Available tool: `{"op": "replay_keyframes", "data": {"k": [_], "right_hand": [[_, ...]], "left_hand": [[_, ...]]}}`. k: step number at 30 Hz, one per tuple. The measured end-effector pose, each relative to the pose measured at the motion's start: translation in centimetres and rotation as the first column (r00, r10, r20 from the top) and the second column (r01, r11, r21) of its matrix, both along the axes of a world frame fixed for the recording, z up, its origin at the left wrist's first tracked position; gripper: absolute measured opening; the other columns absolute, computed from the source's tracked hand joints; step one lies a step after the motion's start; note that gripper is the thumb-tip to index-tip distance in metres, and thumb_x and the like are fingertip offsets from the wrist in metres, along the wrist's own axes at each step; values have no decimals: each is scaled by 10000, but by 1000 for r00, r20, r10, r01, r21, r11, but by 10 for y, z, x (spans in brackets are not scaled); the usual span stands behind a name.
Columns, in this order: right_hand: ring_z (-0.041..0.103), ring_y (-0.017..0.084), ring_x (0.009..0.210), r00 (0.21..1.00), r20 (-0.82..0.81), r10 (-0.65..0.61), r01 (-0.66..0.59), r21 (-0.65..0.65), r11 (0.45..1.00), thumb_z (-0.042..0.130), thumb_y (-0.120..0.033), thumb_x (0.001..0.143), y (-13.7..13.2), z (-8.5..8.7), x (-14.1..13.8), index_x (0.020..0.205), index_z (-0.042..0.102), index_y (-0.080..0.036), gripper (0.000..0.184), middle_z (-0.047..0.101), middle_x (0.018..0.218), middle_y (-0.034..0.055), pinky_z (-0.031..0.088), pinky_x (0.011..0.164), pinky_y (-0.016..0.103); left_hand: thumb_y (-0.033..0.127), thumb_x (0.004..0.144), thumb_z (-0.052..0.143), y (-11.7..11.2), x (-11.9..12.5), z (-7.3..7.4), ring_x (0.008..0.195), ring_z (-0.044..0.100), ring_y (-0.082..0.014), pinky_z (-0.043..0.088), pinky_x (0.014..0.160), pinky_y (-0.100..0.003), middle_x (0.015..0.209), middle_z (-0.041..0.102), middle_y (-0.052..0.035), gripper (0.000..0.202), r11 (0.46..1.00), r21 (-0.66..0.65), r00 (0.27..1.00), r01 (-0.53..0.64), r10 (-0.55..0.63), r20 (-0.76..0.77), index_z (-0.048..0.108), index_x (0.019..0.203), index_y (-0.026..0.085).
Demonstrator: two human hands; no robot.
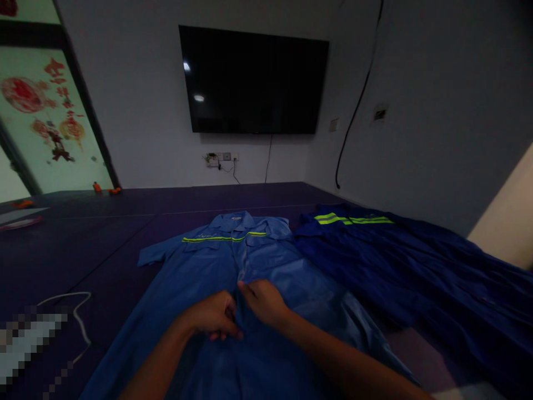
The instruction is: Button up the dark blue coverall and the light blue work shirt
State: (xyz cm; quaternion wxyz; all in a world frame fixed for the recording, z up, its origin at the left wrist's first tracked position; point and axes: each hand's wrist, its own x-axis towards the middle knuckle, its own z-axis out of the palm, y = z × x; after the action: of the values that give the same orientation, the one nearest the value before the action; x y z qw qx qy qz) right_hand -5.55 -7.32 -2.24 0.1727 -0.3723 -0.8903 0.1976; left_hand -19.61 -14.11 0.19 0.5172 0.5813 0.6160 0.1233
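A blue short-sleeved work garment [200, 278] with yellow-green reflective stripes across the chest lies spread on the dark floor, collar away from me. Both of my hands are at its front opening, just below the chest. My left hand [216, 315] has its fingers curled in a pinch at the front edge. Slightly higher and to the right, my right hand [266, 301] pinches the same opening with thumb and forefinger. The cloth between them is dim, so a zip or button there cannot be made out. The garment's lower part runs beneath my forearms.
A darker blue garment [375, 255] with reflective stripes lies at the right, touching the first. On the left is a white cable [83, 322] beside a blurred-out object. A television [254, 83] hangs on the far wall, and a black cable [353, 111] dangles at the right.
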Motion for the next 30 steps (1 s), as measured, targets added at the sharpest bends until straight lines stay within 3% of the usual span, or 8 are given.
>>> {"op": "replay_keyframes", "data": {"k": [4, 9, 12, 21, 26, 30], "right_hand": [[545, 117, 616, 993, -15, 120, -120, -39, 992, 191, -363, 905, -11, -10, 8, 656, 598, -167, 515, 614, 641, 33, 355, 609, 222], [523, 139, 768, 970, -63, 236, -229, 100, 968, 441, -355, 821, -11, -13, 23, 789, 578, -173, 230, 610, 788, 24, 357, 699, 247], [516, 143, 804, 952, -104, 288, -275, 121, 954, 548, -366, 751, 1, -15, 24, 809, 566, -171, 204, 604, 835, 25, 361, 741, 264], [525, 152, 823, 942, -182, 282, -269, 94, 959, 646, -364, 662, 38, -17, 13, 848, 567, -177, 275, 601, 846, 21, 377, 737, 266], [520, 136, 761, 954, -212, 212, -199, 80, 977, 668, -327, 642, 23, -12, 17, 823, 588, -181, 246, 587, 771, 2, 369, 681, 235], [517, 120, 666, 972, -145, 186, -179, 62, 982, 590, -311, 718, 4, -8, 24, 709, 622, -194, 122, 585, 662, -11, 344, 604, 218]], "left_hand": [[278, 569, 582, 4, -1, -6, 287, 380, -42, 247, 312, -162, 379, 469, 64, 175, 998, 61, 1000, -16, 15, 10, 482, 526, 141], [226, 600, 503, 13, 1, -23, 276, 411, -61, 197, 279, -158, 395, 482, 65, 100, 986, 119, 992, -117, 110, 66, 438, 557, 162], [257, 627, 491, 19, 2, -31, 269, 408, -57, 201, 283, -152, 393, 473, 71, 140, 966, 181, 982, -182, 170, 84, 404, 561, 170], [354, 664, 484, 42, -1, -40, 249, 350, -49, 183, 301, -167, 383, 432, 90, 206, 884, 334, 945, -326, 315, 88, 413, 595, 174], [359, 655, 501, 33, 4, -38, 266, 327, -44, 210, 335, -172, 364, 396, 99, 222, 851, 333, 913, -407, 387, 127, 401, 573, 179], [487, 633, 512, 16, 11, -30, 277, 316, -43, 202, 346, -183, 370, 404, 88, 350, 873, 282, 917, -397, 371, 144, 370, 532, 184]]}}
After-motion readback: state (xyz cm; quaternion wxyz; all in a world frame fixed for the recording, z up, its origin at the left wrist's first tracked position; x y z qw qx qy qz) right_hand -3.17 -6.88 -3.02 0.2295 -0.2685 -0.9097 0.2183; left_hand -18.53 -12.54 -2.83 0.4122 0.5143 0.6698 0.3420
